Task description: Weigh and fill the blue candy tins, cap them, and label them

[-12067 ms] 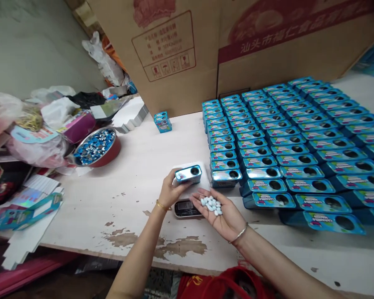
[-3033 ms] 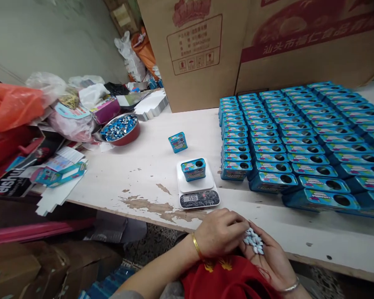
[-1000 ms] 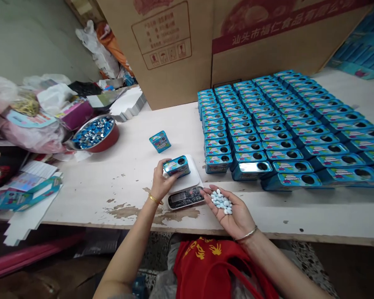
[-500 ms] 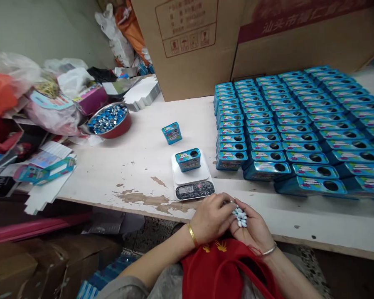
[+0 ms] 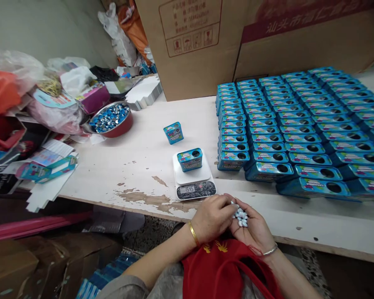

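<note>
Bowl: a red-sided round metal bowl (image 5: 122, 128) of shiny blue and silver pieces stands toward the far left part of the white, flaking table (image 5: 143, 145).
Spare tin: a glossy blue rectangular tin with printed sides (image 5: 173, 133) stands alone, just behind the scale.
Scale: a white flat scale with a black patterned panel (image 5: 205, 189) sits close to the table's near edge (its digits look like 1545, any decimal point unclear).
Weighed tin: a glossy blue rectangular tin with a round top hole (image 5: 190, 163) stands upright on the platform, touched by no hand.
Left hand: the left hand (image 5: 211, 218) bends its fingers into the other palm, at the table's near edge; whether they pinch a piece is hidden.
Right hand: the right hand (image 5: 256, 232) is cupped, palm up, bearing small pale blue-white pieces (image 5: 241, 219).
Rows: many matching blue tins (image 5: 269, 148) fill the table's right side, holes upward.
Risk: pieces could roll off the palm past the near edge if it tilts; a wrist brushing the scale could disturb the reading.
Difference: one second ago the left hand grips the weighed tin; now that tin stands free and both hands meet.
</note>
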A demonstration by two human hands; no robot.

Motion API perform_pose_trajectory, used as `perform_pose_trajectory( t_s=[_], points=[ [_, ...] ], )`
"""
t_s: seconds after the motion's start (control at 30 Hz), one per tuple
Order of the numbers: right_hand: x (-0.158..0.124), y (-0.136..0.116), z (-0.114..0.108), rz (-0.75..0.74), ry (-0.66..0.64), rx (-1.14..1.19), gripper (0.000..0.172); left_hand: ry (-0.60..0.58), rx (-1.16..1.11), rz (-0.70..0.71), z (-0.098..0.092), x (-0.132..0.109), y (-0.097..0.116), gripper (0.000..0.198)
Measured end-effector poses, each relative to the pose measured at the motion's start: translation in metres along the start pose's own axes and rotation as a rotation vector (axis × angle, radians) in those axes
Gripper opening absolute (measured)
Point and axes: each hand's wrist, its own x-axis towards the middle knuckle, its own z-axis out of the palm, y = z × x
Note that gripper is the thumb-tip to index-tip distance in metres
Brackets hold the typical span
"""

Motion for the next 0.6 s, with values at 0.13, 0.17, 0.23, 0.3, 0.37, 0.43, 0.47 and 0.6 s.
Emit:
perform_pose_trajectory(
  t_s=[0.13, 0.17, 0.23, 0.3, 0.37, 0.43, 0.47, 0.6],
  points=[
    [0.003, 0.000, -0.003, -0.003, -0.096, -0.025, 0.020, 0.199, 0.096, -0.059, -0.028, 0.008, -0.027, 0.042],
    [0.003, 0.000, -0.003, -0.010, -0.098, -0.037, 0.020, 0.271, 0.155, -0.118, -0.038, 0.011, -0.039, 0.049],
    [0.003, -0.002, -0.002, -0.031, -0.083, -0.050, 0.019, 0.341, 0.280, -0.257, -0.059, 0.020, -0.067, 0.059],
    [0.002, -0.004, -0.001, -0.047, -0.074, -0.050, 0.018, 0.265, 0.332, -0.326, -0.075, 0.030, -0.091, 0.058],
    [0.002, -0.006, -0.002, -0.063, -0.079, -0.042, 0.017, 0.137, 0.321, -0.297, -0.084, 0.038, -0.102, 0.046],
    [0.003, -0.010, -0.005, -0.076, -0.088, -0.030, 0.016, 0.063, 0.284, -0.220, -0.085, 0.046, -0.096, 0.037],
    [0.003, -0.011, -0.007, -0.082, -0.091, -0.026, 0.015, 0.051, 0.259, -0.182, -0.083, 0.050, -0.089, 0.036],
    [0.006, -0.017, -0.017, -0.110, -0.071, -0.012, 0.015, 0.019, 0.149, -0.034, -0.059, 0.071, -0.060, 0.038]
  ],
)
